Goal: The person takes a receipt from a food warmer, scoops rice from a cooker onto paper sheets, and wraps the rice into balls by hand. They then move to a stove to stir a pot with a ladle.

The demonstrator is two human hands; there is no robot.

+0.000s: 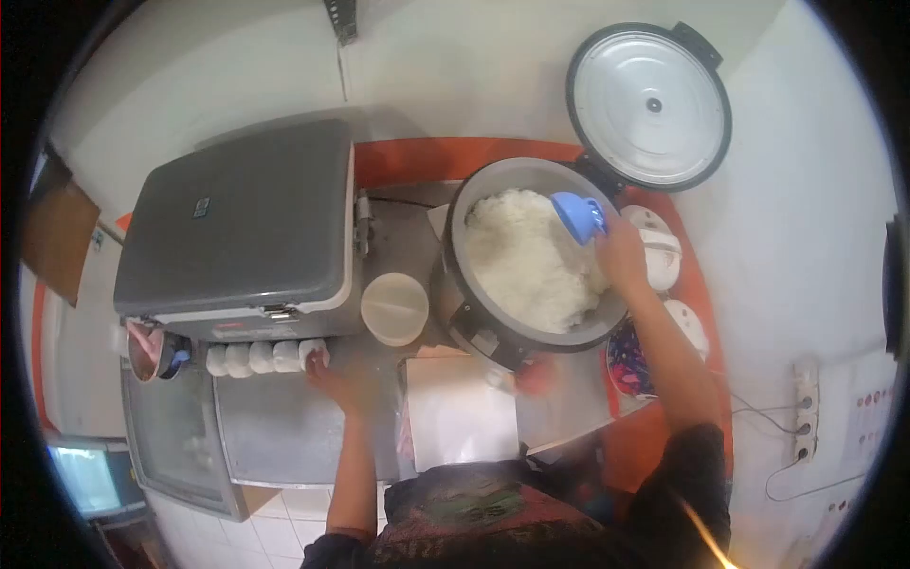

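Note:
My right hand (pixel 621 251) is closed around a blue plastic cup (pixel 574 216), which is tilted above the cooked white rice (pixel 526 261). The rice fills much of a large round rice cooker (pixel 458 313). Its lid (pixel 652 106) stands raised behind it. On the left, my left hand (pixel 332 377) has its fingers bent around the near end of a white rounded piece (pixel 312 353), the rightmost in a row of several white pieces (pixel 261 357). What these pieces are made of is too small to tell.
A big grey cooler box (pixel 242 223) stands behind the row. Between it and the cooker is a round translucent tub (pixel 394 309). White paper sheets (pixel 463 417) lie in front. A pot with utensils (pixel 156 356) sits at far left; a power strip (pixel 806 408) hangs at right.

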